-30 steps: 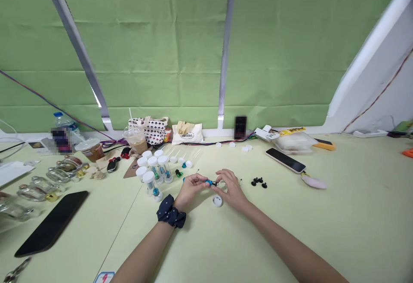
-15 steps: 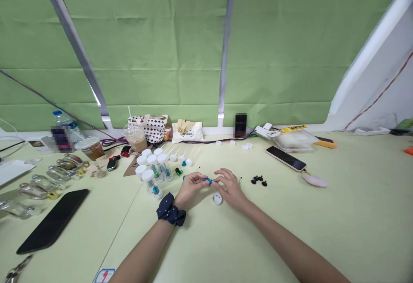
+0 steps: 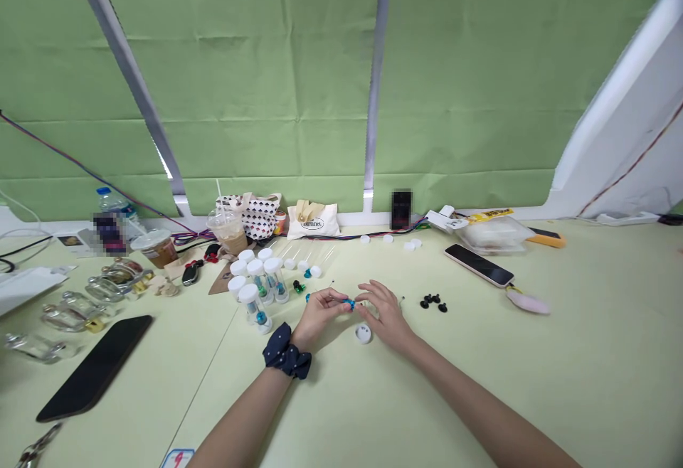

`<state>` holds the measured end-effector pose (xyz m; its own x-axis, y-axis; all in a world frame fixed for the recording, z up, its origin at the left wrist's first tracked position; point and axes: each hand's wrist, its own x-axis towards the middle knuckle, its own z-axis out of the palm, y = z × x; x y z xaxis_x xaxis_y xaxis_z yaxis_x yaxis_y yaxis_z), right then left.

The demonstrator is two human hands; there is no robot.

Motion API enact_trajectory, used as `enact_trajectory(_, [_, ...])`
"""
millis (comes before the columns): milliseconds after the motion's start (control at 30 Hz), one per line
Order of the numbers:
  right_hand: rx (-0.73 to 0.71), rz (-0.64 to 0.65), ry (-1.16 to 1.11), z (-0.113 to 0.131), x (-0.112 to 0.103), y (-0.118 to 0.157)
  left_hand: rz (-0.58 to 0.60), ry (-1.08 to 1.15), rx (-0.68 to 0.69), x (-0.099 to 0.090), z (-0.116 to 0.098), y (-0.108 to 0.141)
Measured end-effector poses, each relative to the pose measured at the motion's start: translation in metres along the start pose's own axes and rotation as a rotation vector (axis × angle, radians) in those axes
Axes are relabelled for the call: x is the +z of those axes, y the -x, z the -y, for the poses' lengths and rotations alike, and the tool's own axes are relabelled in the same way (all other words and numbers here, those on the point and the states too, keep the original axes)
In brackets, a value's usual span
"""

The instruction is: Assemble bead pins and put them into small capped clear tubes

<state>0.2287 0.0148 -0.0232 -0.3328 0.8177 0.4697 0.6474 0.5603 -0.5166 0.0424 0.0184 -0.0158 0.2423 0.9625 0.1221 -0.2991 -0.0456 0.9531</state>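
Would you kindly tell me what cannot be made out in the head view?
In the head view:
Blue piece: partly hidden by the left fingers.
Round white piece: inner marking too small.
Blue-edged label: cut off by the bottom edge.
Upright dark device: screen blurred by pixelation.

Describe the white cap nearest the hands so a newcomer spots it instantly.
On the pale green tabletop, find the bare right hand. Lower left of it in the picture lies a round white cap with a greyish centre. Unlike the white caps farther back, it sits by the hand.

Office-like spot — long desk (image 3: 587, 340), green panels (image 3: 267, 84), cables (image 3: 195, 237).
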Motion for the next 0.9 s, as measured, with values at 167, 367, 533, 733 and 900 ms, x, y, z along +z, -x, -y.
enact_trajectory(167, [-0.024,-0.017,0.021,-0.0012,0.0018,0.0004,-0.006,0.004,-0.006,0.0002,0.0027,-0.0002])
enact_trajectory(367, [0.005,-0.006,0.026,-0.0016,0.0025,0.0006,-0.002,0.026,-0.012,-0.0007,0.0044,-0.0011])
enact_trajectory(533, [-0.034,-0.021,0.035,-0.0027,0.0034,0.0009,-0.006,0.024,-0.011,-0.0018,0.0058,-0.0015])
enact_trajectory(733, [-0.02,-0.027,0.028,-0.0041,0.0043,0.0012,0.007,0.031,-0.007,-0.0027,0.0082,-0.0017])
enact_trajectory(900, [-0.042,-0.03,0.031,-0.0061,0.0058,0.0017,0.017,0.046,-0.006,-0.0033,0.0091,-0.002])
